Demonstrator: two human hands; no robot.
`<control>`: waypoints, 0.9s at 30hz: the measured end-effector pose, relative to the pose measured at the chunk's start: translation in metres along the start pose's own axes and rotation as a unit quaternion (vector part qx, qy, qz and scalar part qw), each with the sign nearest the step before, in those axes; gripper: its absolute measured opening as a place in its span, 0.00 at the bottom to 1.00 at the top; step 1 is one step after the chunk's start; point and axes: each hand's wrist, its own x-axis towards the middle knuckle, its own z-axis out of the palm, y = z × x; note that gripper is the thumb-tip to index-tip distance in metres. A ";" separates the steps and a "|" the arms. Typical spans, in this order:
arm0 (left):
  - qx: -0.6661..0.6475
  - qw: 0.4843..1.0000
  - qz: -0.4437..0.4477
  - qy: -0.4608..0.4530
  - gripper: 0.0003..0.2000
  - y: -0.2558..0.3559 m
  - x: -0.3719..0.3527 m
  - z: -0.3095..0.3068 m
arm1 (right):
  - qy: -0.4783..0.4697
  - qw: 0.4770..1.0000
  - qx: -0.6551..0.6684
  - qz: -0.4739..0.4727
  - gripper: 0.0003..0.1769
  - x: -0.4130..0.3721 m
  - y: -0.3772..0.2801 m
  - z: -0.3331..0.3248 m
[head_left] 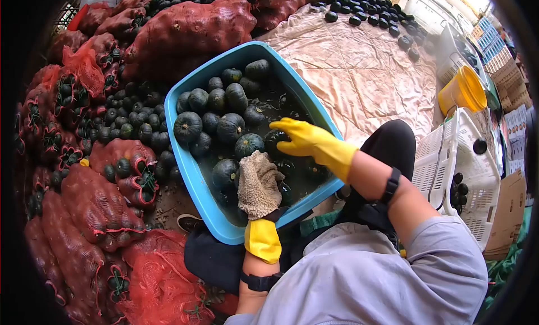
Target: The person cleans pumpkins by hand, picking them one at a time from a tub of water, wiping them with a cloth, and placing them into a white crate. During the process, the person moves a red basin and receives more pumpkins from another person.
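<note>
Step judged as washing: the right hand (307, 141) was spread loosely, a dark squash (274, 138) just under its fingers, inside the blue tub (223, 230). Cloth (255, 197) sheathed the left hand (261, 179); its grip could not be told. Next move probably called for steadying that squash against the cloth.

Blue tub (193, 176), dark-green squashes (231, 128), beige cloth (258, 187)

readable text: none, no word, number or brand can be made out
white boxes (515, 129): well out to the right of the right hand (307, 141), small printed marks on their sides, too tiny and blurred to read
</note>
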 end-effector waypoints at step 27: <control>-0.054 0.989 0.128 0.047 0.23 0.001 0.013 0.008 | 0.185 0.959 0.187 -0.105 0.41 -0.053 -0.066 0.069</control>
